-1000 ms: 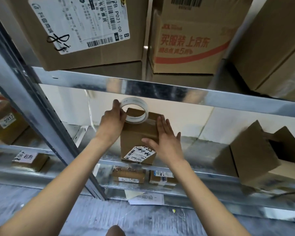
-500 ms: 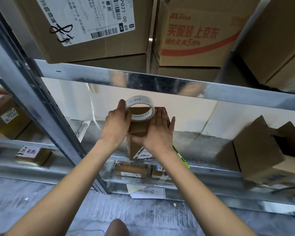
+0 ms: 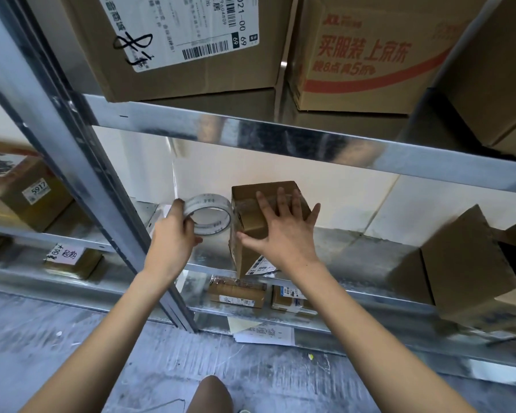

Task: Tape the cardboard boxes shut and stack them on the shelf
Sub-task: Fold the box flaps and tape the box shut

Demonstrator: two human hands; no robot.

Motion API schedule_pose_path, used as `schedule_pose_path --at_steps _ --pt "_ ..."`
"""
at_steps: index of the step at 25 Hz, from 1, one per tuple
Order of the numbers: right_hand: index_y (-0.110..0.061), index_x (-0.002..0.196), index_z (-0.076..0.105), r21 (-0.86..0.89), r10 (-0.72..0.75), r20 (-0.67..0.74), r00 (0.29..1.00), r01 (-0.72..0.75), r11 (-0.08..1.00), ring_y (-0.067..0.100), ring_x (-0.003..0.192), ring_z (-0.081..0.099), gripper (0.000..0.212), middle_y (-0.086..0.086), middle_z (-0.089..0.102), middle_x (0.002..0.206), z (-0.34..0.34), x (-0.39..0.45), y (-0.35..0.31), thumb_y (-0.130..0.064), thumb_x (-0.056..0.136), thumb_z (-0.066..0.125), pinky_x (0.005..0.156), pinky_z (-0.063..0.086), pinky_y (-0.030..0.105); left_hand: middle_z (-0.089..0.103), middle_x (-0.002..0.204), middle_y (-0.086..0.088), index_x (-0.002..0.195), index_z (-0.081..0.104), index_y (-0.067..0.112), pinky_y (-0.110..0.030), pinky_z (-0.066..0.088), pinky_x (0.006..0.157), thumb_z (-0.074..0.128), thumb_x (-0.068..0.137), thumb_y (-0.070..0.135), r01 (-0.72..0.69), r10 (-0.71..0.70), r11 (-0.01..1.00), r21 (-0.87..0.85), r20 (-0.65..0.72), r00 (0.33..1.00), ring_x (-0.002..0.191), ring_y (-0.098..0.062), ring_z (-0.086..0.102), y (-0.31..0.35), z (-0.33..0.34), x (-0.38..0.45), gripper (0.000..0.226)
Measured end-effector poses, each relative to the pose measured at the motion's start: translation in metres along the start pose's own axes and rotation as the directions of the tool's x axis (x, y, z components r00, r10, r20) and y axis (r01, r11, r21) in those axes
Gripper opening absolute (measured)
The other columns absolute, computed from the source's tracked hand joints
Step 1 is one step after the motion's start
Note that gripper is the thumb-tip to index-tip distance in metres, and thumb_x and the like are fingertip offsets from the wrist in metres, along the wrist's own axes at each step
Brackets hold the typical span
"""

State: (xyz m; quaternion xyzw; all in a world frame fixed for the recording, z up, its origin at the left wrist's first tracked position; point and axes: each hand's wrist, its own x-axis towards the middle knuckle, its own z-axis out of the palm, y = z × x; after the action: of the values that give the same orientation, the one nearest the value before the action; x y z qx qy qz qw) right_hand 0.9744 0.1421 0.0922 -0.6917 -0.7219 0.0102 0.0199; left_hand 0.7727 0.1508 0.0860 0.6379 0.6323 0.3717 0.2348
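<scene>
Head view: small cardboard box (image 3: 268, 225) stands upright on middle shelf (image 3: 370, 257), near its front edge. Right hand (image 3: 283, 231) lies flat on box, fingers spread straight, likely pinning it and smoothing tape. Left hand (image 3: 173, 239) grips tape roll (image 3: 207, 214) just left of box, fingers curled round its rim, probably keeping strip taut. Open box (image 3: 471, 263) tilted far right, seemingly awaiting taping. Bigger cartons (image 3: 367, 52) on shelf above.

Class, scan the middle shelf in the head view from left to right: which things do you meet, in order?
Box labelled 5917 → left hand → tape roll → small cardboard box → right hand → open-flapped box.
</scene>
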Motion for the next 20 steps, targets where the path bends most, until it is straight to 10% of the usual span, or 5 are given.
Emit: schedule_pose_path --at_steps 5,9,12,20 --pt "-0.038 0.15 0.0 -0.001 -0.031 0.018 0.999 0.031 1.0 0.034 0.145 -0.012 0.092 0.007 -0.006 0.16 -0.001 0.002 -0.002 -0.085 0.075 0.023 0.107 -0.011 0.069 0.063 0.083 -0.013 0.101 0.049 0.007 -0.022 0.049 0.056 0.049 0.095 0.009 0.151 -0.15 0.988 -0.034 0.02 0.988 0.074 -0.027 0.066 -0.016 0.016 -0.008 0.006" --pt "-0.026 0.153 0.007 0.101 -0.113 0.037 0.993 0.109 0.989 0.013 0.146 -0.013 0.09 -0.003 -0.003 0.161 -0.006 0.005 0.006 -0.072 0.082 0.038 0.108 -0.016 0.064 0.062 0.099 0.006 0.112 0.05 0.016 -0.014 0.044 0.069 0.079 0.075 0.022 0.1 -0.072 0.981 -0.167 0.166 0.984 0.087 -0.009 0.06 -0.003 0.01 -0.009 0.047" --pt "-0.023 0.153 0.01 0.193 -0.195 0.043 0.98 0.183 0.964 0.009 0.146 -0.011 0.083 -0.006 0.001 0.161 -0.008 0.006 0.011 -0.059 0.087 0.045 0.111 -0.018 0.058 0.065 0.09 0.01 0.118 0.05 0.027 -0.016 0.049 0.066 0.068 0.08 0.05 0.03 0.047 0.954 -0.298 0.248 0.968 0.072 -0.002 0.062 0.025 0.003 -0.008 0.047" --pt "-0.026 0.152 0.016 0.251 -0.271 0.024 0.962 0.256 0.933 0.008 0.146 -0.006 0.075 -0.009 0.007 0.16 -0.008 0.01 0.022 -0.052 0.089 0.05 0.112 -0.019 0.054 0.047 0.044 -0.001 0.13 0.043 0.039 -0.017 0.031 0.038 0.039 0.099 0.014 0.3 -0.056 0.869 -0.394 0.524 0.85 0.032 -0.013 0.03 0.045 0.015 -0.011 0.04"
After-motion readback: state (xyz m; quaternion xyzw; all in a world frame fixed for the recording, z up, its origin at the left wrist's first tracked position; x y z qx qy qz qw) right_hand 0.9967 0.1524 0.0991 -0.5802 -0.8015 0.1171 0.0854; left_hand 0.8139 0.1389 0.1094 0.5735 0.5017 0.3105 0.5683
